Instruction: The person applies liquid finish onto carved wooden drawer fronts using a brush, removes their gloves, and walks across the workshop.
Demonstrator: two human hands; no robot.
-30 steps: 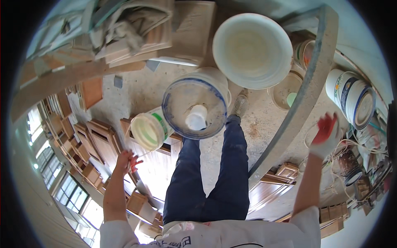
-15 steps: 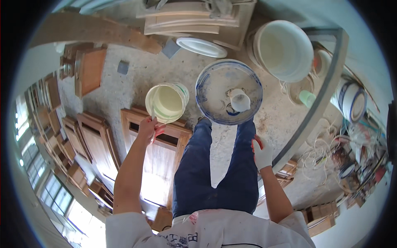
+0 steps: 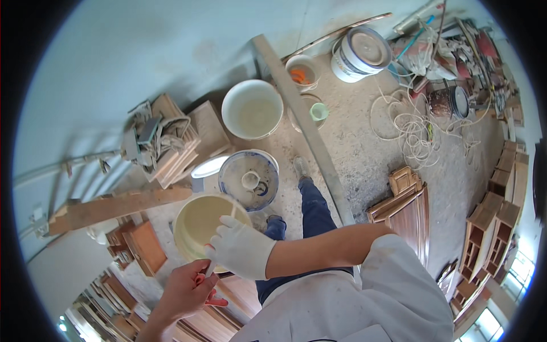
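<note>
My left hand (image 3: 185,288), bare with red on its fingers, is closed on the greyish end of a thin stick (image 3: 209,267). Over the stick's middle lies my right hand (image 3: 242,248) in a white work glove, its fingers curled around it. A pale strip, apparently the same stick, shows beyond the glove. Both hands are at the near edge of a cream bucket (image 3: 191,219) with pale yellowish contents. Just beyond stands a round, blue-rimmed lid or tub top (image 3: 233,191) with a small white cup (image 3: 250,180) on it.
A large white bucket (image 3: 252,108) stands by the wall. One long grey beam (image 3: 307,128) slants across the floor on my right. Past it lie a lidded pail (image 3: 364,54), a green cup (image 3: 319,112) and tangled hose (image 3: 416,134). Wooden door panels (image 3: 407,211) lean nearby.
My right hand has come from beside my right thigh across to my left hand. The view has swung to the right, and the cream bucket appears larger and nearer.
</note>
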